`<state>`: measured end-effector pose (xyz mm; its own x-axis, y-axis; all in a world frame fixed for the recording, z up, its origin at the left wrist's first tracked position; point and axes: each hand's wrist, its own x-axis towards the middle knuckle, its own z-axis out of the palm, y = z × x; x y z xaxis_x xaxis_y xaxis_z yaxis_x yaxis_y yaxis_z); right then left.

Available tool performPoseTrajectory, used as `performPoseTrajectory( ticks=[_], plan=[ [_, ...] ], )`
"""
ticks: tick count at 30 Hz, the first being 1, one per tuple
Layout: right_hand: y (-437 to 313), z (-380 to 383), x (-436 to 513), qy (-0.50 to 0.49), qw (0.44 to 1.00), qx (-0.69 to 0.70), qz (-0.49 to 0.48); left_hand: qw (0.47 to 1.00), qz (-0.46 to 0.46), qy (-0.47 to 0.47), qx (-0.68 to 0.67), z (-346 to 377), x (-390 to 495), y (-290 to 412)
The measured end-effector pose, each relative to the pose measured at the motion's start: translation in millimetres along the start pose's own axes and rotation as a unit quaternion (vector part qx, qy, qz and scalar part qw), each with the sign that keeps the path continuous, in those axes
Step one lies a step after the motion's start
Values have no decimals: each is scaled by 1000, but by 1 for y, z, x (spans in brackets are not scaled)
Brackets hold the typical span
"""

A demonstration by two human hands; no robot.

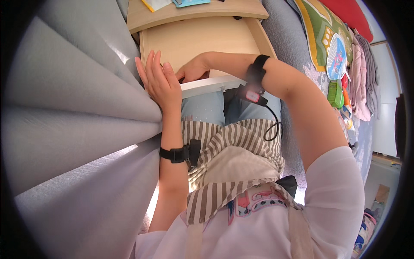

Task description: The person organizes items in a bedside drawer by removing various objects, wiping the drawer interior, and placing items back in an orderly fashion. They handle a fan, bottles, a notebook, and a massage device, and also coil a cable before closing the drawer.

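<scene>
A pale wooden drawer [207, 35] stands pulled out above my knees, with a white front panel [212, 85]. My left hand [158, 79] is raised at the drawer's left front corner, its fingers extended and nothing seen in them. My right hand [194, 69] reaches inside, low behind the front panel near the left corner. Its fingers are bent down and partly hidden; something dark shows beneath them, too covered to name, and whether it is held is unclear. Both wrists wear black straps with small devices.
Grey curtain folds [81, 81] press close along my left arm. Over the drawer lies a wooden tabletop [194, 9] with a light blue packet [190, 2]. To the right, a bed holds a green patterned pillow [323, 32], a hand fan [336, 56] and a green box [335, 94].
</scene>
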<state>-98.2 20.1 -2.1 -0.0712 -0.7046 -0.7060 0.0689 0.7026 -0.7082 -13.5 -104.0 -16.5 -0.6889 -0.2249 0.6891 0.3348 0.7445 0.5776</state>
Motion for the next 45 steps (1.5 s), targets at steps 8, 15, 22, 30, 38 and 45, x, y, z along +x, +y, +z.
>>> performPoseTrajectory(
  ticks=[8, 15, 22, 30, 38, 45],
  plan=[
    [83, -5, -108, 42, 998, 13, -38, 984, 6, -62, 164, 0, -2, 0],
    [120, -6, -174, 160, 948, -85, 262, 970, -2, -100, 222, 0, -2, 4],
    [158, 23, -180, 418, 852, -311, 49, 972, -12, -95, 214, 0, -1, -1],
    [92, 72, -113, 613, 703, -296, -206, 948, -165, 32, -271, -14, 9, -3],
    [-48, 89, 38, 576, 648, -360, -346, 896, -253, 100, -352, -95, 49, -43],
    [-31, 81, 32, 527, 690, -338, -362, 882, -271, 100, -373, -109, 54, -60]
  ],
)
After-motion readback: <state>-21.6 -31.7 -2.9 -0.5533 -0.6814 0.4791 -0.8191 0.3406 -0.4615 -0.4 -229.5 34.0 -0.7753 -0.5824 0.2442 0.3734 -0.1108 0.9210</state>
